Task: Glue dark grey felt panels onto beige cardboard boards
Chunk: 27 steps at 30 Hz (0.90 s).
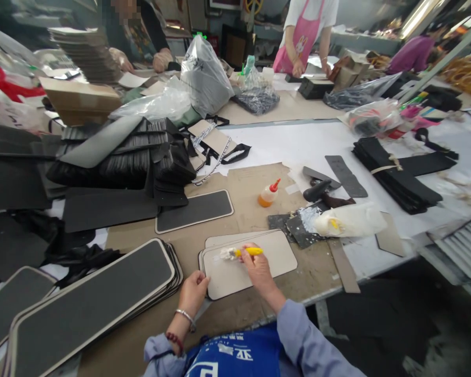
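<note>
The right grip was closed on a brush, bristles touching the top panel of a small stack on the counter. The left grip lay curled against that panel's left edge; hold undetermined. A bottle stood beyond the panel.

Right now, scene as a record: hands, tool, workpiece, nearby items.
left hand: curled, resting on left edge of beige panel
right hand: grips yellow-handled brush, bristles on the panel
beige panel: lies flat, top of a small stack
nearby: orange glue bottle behind the panel; stack of black-faced panels to the left
</note>
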Available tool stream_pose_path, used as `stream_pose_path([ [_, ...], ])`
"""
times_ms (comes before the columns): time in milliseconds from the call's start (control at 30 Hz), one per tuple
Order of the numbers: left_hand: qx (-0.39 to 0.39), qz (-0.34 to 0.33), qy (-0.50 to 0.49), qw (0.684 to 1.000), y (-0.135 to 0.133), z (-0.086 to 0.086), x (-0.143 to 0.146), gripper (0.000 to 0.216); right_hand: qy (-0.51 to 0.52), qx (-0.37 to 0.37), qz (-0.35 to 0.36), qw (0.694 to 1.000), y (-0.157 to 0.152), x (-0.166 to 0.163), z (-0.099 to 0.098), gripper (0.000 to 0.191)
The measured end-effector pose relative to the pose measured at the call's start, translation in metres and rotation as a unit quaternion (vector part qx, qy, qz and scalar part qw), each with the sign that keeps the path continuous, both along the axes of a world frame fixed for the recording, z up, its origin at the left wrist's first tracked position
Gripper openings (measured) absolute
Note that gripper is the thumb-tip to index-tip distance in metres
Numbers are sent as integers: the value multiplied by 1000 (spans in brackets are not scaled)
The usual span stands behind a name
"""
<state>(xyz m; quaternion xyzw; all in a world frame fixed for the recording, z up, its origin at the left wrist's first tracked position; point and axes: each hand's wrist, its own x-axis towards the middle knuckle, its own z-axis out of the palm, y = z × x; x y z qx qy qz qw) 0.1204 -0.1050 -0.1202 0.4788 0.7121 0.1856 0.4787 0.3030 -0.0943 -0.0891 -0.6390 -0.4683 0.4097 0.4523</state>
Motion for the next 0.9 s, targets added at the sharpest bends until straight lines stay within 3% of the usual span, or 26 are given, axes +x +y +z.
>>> stream_pose_path([
  [100,-7,5,0,1000,-1,4,0,20,-114,35,-73,990,-6,48,-4,25],
  [267,-13,-9,0,1000,-2,7,0,25,-296,50,-127,945,-25,112,14,22],
  [367,-14,-29,17,999,-2,8,-1,27,-378,77,-116,915,-41,116,23,21],
  [500,-21,-43,17,999,0,9,-1,29,-442,66,-54,893,-67,73,26,17],
  [600,-31,-57,27,998,2,8,-4,30,-414,67,34,907,-84,21,31,17],
  [700,-37,-69,29,997,3,11,-6,32,-290,62,78,952,-89,-10,44,16],
  [800,-35,-77,31,996,4,17,-5,36,-196,74,8,978,-83,9,57,16],
  [900,-22,-78,21,996,4,22,-1,37,-228,87,-147,959,-75,73,65,20],
])
